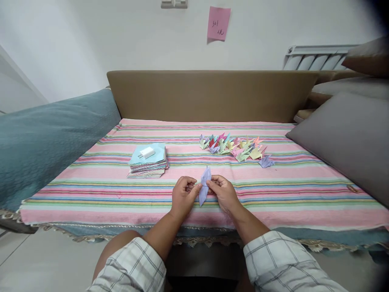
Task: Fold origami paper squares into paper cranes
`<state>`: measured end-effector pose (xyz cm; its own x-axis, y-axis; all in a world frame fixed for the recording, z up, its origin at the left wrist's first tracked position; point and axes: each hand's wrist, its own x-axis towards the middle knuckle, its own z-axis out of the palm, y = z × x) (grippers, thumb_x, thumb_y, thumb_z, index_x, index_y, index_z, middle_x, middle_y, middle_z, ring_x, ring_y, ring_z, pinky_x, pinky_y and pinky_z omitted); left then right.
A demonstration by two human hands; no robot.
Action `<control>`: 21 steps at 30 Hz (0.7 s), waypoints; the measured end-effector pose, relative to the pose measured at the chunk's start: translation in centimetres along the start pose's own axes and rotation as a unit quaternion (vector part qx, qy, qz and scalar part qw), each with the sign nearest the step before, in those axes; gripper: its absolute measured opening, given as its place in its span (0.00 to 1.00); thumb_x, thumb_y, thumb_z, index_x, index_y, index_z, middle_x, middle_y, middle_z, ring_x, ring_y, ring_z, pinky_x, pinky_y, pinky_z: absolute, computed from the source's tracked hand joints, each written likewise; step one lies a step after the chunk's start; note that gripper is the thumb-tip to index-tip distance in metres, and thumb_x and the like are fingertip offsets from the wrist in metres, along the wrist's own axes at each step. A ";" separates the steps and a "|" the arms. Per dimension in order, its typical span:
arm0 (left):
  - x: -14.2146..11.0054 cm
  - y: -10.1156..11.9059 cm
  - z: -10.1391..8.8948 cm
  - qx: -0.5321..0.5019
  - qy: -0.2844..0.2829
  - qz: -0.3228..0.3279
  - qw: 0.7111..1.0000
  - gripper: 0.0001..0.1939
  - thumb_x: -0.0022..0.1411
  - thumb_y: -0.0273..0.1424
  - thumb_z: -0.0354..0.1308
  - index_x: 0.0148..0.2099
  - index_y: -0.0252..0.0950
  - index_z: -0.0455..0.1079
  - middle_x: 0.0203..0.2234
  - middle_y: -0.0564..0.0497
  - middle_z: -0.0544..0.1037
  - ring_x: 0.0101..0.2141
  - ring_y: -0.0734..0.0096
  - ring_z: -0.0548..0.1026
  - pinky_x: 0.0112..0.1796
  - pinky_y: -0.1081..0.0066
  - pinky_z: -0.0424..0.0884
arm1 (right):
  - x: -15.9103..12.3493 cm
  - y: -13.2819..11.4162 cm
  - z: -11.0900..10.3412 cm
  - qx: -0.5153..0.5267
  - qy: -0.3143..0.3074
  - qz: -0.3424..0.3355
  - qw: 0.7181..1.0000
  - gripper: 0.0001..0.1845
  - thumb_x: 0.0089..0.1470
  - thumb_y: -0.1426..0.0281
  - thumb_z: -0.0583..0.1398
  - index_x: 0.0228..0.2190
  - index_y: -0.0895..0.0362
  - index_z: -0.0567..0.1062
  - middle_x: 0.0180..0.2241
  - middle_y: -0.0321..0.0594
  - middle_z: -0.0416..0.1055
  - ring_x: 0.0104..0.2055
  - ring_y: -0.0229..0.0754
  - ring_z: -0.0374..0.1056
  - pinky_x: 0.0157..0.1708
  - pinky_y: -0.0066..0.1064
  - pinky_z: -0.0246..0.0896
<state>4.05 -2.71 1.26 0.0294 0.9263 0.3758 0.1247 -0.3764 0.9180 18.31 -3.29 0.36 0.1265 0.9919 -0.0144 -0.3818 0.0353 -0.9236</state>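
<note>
And here both hands' grips are pinched snug, left hand (184, 195) and right hand (224, 192) holding opposite edges of the lilac folded paper (203, 196) over the striped cloth (106, 186), where light, even thumb pressure should keep creases crisp!

Grey cushion (349, 134) partly out-of-frame
</note>
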 end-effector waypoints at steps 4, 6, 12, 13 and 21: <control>-0.1 0.1 -0.1 0.092 -0.050 0.084 0.991 0.08 0.58 0.34 0.56 0.38 0.38 0.73 0.33 0.48 0.74 0.36 0.68 0.72 0.35 0.70 0.68 | -0.1 0.4 0.1 -0.003 -0.008 -0.045 0.999 0.15 0.38 0.62 0.68 0.29 0.55 0.75 0.25 0.34 0.72 0.26 0.36 0.67 0.29 0.30 0.66; -0.2 0.1 0.0 0.065 -0.067 0.051 0.994 0.10 0.59 0.35 0.55 0.40 0.38 0.72 0.34 0.48 0.74 0.36 0.68 0.72 0.35 0.70 0.68 | -0.4 0.6 0.1 -0.008 -0.023 -0.070 0.997 0.14 0.40 0.62 0.68 0.31 0.54 0.75 0.26 0.34 0.73 0.28 0.37 0.68 0.31 0.30 0.67; -0.3 0.3 0.4 -0.129 -0.108 -0.095 0.981 0.15 0.52 0.39 0.62 0.39 0.36 0.67 0.29 0.53 0.72 0.30 0.73 0.70 0.31 0.75 0.66 | -1.2 0.2 0.1 -0.086 -0.074 -0.087 0.990 0.14 0.50 0.60 0.61 0.37 0.52 0.77 0.33 0.39 0.75 0.37 0.42 0.70 0.40 0.35 0.66; -0.2 0.2 0.5 -0.147 -0.095 -0.115 0.978 0.15 0.51 0.39 0.62 0.37 0.35 0.66 0.27 0.54 0.72 0.28 0.75 0.69 0.29 0.76 0.65 | -1.3 0.1 0.0 -0.100 -0.078 -0.096 0.987 0.13 0.50 0.60 0.61 0.37 0.52 0.77 0.34 0.39 0.74 0.38 0.42 0.70 0.40 0.35 0.66; 0.2 -0.4 0.5 -0.230 -0.045 -0.217 0.948 0.13 0.48 0.38 0.62 0.33 0.35 0.66 0.22 0.57 0.71 0.21 0.79 0.67 0.24 0.78 0.62 | -1.2 0.0 -0.6 -0.182 -0.132 -0.132 0.965 0.12 0.52 0.64 0.59 0.39 0.51 0.77 0.43 0.40 0.70 0.46 0.42 0.66 0.46 0.35 0.64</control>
<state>4.52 -2.39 0.87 0.1615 0.9860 -0.0424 -0.3004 0.0900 0.9495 18.66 -4.51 0.14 -0.0812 0.9526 0.2933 -0.0148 0.2931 -0.9560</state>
